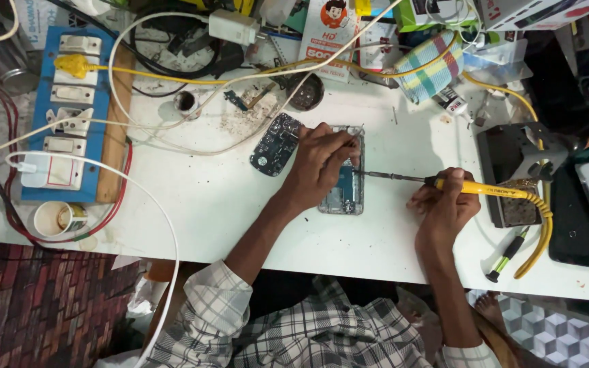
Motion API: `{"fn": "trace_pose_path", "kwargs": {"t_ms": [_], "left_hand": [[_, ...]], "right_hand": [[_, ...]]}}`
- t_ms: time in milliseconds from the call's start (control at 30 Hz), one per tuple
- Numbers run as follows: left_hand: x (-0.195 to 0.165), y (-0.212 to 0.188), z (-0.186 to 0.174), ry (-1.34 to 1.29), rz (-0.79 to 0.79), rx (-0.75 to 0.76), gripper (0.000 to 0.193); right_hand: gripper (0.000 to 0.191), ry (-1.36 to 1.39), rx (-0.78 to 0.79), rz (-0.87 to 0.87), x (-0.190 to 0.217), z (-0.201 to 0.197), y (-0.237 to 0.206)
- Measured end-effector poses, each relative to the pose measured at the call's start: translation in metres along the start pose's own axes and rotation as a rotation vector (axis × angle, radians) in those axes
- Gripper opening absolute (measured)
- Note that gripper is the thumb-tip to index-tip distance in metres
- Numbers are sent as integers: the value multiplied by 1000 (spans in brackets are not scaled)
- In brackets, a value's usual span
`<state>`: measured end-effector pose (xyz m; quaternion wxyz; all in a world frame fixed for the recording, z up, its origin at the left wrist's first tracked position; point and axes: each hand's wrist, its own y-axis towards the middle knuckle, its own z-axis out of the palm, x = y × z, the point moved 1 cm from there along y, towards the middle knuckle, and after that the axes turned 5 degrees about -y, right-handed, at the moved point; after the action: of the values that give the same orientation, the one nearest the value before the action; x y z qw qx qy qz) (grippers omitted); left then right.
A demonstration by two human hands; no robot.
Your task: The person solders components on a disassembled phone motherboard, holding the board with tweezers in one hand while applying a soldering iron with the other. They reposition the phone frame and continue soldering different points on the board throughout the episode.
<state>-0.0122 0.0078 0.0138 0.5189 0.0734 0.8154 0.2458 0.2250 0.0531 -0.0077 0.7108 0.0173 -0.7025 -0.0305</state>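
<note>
Left hand lies palm-down, fingers pressed flat; right hand curls closed in a pen-like grip.

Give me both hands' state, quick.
Left hand: pressing down on the opened phone, not gripping it.
Right hand: closed on the yellow soldering iron.
</note>
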Motion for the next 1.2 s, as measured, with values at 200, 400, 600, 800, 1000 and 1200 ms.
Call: {"fn": "trace_pose_path", "kwargs": {"t_ms": [200,400,600,800,1000,1200], "left_hand": [[2,-1,2,-77,22,2,17],[2,0,1,-57,36,-4,18],[2,0,1,-27,10,15,21],[2,0,2,1,-11,11,23],[1,0,3,-5,21,-15,19],[1,0,2,19,13,-7,20]], "right_hand": [[34,-13,-3,2,3,1,-2],[38,16,-25,35,3,0,-1],[41,11,15,-13,-1,0,2],[35,-7,-17,37,-1,0,1],[34,39,-4,16,1,0,1],[29,51,-29,33,4,-1,-2]]}}
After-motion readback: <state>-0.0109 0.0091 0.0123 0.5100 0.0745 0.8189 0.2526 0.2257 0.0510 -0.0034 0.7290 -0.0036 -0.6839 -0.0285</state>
